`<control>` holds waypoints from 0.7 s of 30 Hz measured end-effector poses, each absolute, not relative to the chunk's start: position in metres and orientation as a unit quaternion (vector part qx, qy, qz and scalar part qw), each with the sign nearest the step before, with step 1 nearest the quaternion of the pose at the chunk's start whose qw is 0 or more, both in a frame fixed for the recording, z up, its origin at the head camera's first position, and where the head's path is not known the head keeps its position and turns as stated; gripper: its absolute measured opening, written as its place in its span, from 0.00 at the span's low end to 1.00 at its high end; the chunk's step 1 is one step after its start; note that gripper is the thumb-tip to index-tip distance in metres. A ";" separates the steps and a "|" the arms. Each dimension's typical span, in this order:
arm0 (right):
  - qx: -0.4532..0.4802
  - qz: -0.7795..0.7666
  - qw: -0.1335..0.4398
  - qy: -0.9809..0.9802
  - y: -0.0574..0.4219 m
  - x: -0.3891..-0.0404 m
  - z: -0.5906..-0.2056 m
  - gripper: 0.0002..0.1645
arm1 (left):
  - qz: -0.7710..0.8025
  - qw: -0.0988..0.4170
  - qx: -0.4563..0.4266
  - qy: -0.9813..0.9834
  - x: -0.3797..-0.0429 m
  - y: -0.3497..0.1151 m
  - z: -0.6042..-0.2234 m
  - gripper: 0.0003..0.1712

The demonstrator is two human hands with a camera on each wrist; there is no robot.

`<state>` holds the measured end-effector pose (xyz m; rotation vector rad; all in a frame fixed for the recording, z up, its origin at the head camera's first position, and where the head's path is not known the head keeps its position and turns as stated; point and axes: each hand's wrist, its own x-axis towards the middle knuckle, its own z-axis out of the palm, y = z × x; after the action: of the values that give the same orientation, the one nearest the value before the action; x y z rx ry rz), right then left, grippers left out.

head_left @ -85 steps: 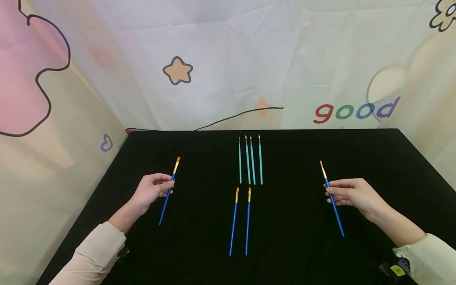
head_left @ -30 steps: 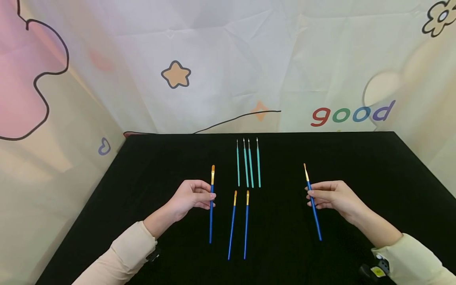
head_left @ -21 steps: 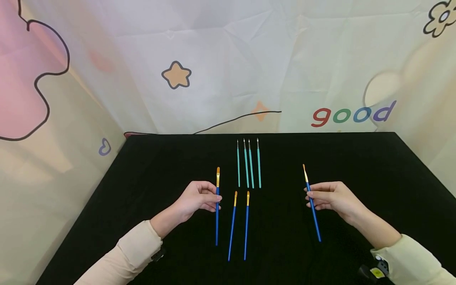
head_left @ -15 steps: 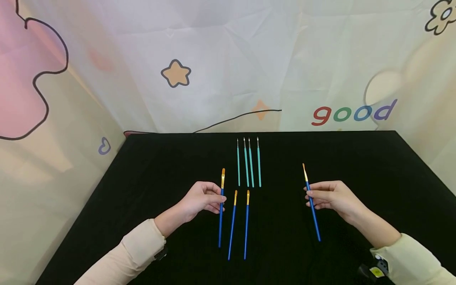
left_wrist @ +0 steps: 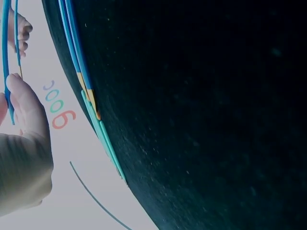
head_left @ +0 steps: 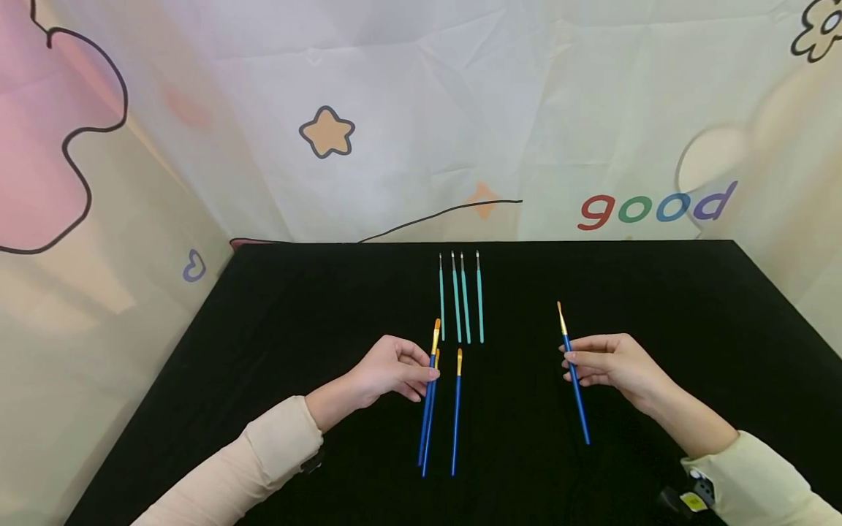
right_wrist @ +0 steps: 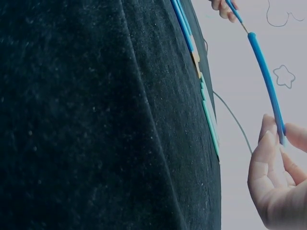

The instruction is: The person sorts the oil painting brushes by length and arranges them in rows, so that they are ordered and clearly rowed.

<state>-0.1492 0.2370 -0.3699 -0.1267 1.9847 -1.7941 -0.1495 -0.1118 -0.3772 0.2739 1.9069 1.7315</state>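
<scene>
My left hand (head_left: 395,371) pinches a blue-handled paintbrush (head_left: 435,337) between thumb and fingers, its orange bristles pointing up and away. In the head view this brush overlaps a blue paintbrush (head_left: 427,446) lying on the table, and a second blue paintbrush (head_left: 456,416) lies just to the right. The left wrist view has the held brush raised above the tabletop. On the right, my right hand (head_left: 612,365) pinches another blue paintbrush (head_left: 577,398) with a narrower orange tip, tilted to the left; in the right wrist view its handle also stands above the table.
Several thin teal paintbrushes (head_left: 480,307) lie side by side toward the back of the black-covered table (head_left: 316,292), bristles facing the far edge. Behind it hangs a pale printed curtain (head_left: 421,109) with a star and the word "good".
My left hand has carried its blue paintbrush rightward to the pair lying on the table. My right hand moved inward earlier and has since stayed nearly still. The lying brushes keep their places.
</scene>
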 end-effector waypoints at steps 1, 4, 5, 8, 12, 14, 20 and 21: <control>-0.046 -0.652 0.229 0.722 0.237 -0.149 -0.370 0.08 | 0.643 0.274 0.101 0.708 -0.149 -0.110 -0.377 0.05; -0.047 -0.650 0.226 0.724 0.236 -0.148 -0.370 0.11 | 0.646 0.285 0.097 0.702 -0.149 -0.105 -0.378 0.04; -0.048 -0.649 0.225 0.725 0.236 -0.148 -0.370 0.11 | 0.648 0.288 0.096 0.699 -0.149 -0.104 -0.378 0.04; -0.048 -0.648 0.223 0.727 0.235 -0.148 -0.370 0.11 | 0.650 0.297 0.097 0.693 -0.148 -0.100 -0.380 0.04; -0.046 -0.648 0.221 0.728 0.236 -0.147 -0.370 0.10 | 0.649 0.307 0.105 0.689 -0.148 -0.094 -0.382 0.06; -0.045 -0.649 0.223 0.726 0.236 -0.147 -0.370 0.10 | 0.647 0.313 0.112 0.686 -0.149 -0.092 -0.384 0.07; -0.053 -0.653 0.227 0.721 0.237 -0.145 -0.368 0.10 | 0.646 0.321 0.120 0.683 -0.149 -0.087 -0.385 0.07; -0.053 -0.652 0.226 0.722 0.236 -0.145 -0.368 0.10 | 0.645 0.321 0.119 0.683 -0.149 -0.087 -0.385 0.06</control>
<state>-0.1453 0.2361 -0.3677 -0.1459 1.9901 -1.7988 -0.1490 -0.0867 -0.3855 0.3131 1.7957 1.6950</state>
